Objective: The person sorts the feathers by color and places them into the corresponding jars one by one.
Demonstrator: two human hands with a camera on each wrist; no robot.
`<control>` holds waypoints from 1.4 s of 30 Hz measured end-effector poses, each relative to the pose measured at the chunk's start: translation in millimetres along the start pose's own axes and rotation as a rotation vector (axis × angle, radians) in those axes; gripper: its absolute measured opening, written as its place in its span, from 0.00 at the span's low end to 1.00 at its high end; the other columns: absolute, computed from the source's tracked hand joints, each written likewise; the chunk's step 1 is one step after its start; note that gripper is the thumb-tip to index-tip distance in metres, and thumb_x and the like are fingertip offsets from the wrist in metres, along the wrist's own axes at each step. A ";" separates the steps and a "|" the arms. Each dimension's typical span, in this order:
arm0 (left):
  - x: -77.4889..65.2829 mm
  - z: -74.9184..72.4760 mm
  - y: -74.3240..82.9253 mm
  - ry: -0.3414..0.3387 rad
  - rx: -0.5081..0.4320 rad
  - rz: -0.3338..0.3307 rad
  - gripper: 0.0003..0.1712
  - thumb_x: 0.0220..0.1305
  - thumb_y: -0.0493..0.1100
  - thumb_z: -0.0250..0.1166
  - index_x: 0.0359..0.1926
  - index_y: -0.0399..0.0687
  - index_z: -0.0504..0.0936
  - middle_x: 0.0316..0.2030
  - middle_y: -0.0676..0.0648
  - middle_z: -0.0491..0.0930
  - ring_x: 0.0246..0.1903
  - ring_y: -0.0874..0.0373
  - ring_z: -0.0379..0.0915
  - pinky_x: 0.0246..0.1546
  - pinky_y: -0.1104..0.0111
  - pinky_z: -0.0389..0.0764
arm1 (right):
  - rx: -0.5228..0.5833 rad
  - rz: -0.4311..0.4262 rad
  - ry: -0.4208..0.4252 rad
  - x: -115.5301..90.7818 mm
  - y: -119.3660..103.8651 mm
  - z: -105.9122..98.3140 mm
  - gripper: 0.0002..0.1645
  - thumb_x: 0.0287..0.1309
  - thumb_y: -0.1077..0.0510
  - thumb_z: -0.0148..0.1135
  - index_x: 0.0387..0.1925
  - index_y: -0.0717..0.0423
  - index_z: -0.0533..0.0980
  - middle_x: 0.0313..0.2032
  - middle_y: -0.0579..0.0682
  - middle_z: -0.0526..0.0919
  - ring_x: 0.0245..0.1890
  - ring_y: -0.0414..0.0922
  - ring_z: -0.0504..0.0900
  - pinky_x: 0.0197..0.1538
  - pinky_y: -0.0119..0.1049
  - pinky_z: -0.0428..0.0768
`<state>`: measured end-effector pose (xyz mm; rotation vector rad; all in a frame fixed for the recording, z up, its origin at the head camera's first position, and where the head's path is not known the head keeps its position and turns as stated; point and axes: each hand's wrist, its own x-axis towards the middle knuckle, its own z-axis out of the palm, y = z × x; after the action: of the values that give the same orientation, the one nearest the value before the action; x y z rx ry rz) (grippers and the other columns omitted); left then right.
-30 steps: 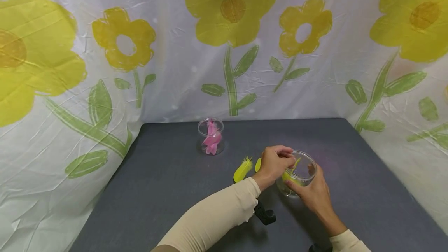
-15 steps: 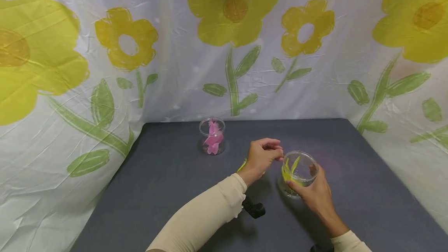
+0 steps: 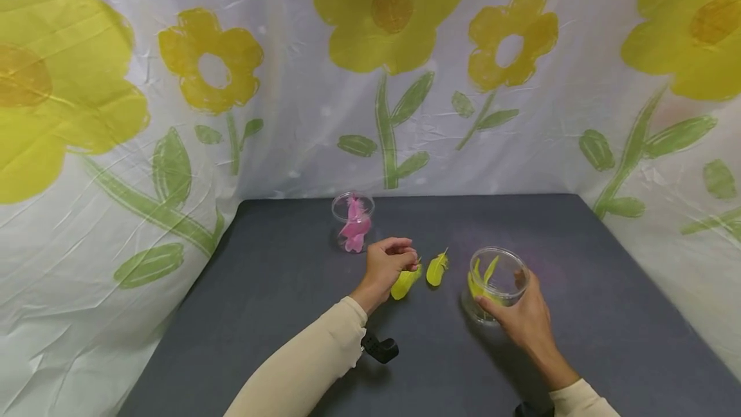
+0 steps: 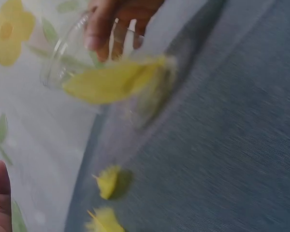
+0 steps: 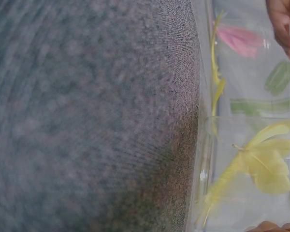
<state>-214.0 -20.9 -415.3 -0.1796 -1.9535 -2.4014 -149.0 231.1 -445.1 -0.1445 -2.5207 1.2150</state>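
My right hand (image 3: 529,320) grips a clear plastic jar (image 3: 499,251) by its right side, thumb at the front. Yellow feathers (image 3: 477,285) stand inside that jar; the right wrist view shows these feathers (image 5: 268,164) through the wall. Over the table, left of the jar, my left hand (image 3: 386,269) hovers with loosely bent fingers and nothing visible in them. Right beneath its fingertips lies one loose yellow feather (image 3: 405,283), partly covered by the hand. A second loose yellow feather (image 3: 437,269) lies between that one and the jar.
Toward the back of the dark grey table (image 3: 278,314) stands another clear jar (image 3: 353,197) with pink feathers (image 3: 354,230) in it. A white curtain (image 3: 289,114) printed with yellow flowers encloses the back and sides. A black wrist device (image 3: 382,347) hangs below my left wrist.
My left hand has left the mouth of the right jar and moved left over the loose feathers. Yellow feather tips now show in that jar. The right hand keeps its grip.
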 end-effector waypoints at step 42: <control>-36.1 -27.5 -52.3 0.243 0.342 -0.223 0.17 0.45 0.22 0.64 0.40 0.33 0.77 0.20 0.43 0.78 0.14 0.55 0.77 0.16 0.66 0.80 | 0.018 0.042 -0.057 -3.4 -3.1 -1.6 0.63 0.39 0.42 0.79 0.67 0.67 0.53 0.60 0.66 0.67 0.57 0.64 0.67 0.53 0.59 0.67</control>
<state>-185.5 -38.5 -475.8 0.3413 -2.3188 -2.0322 -145.1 229.6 -442.6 -0.1613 -2.5666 1.2749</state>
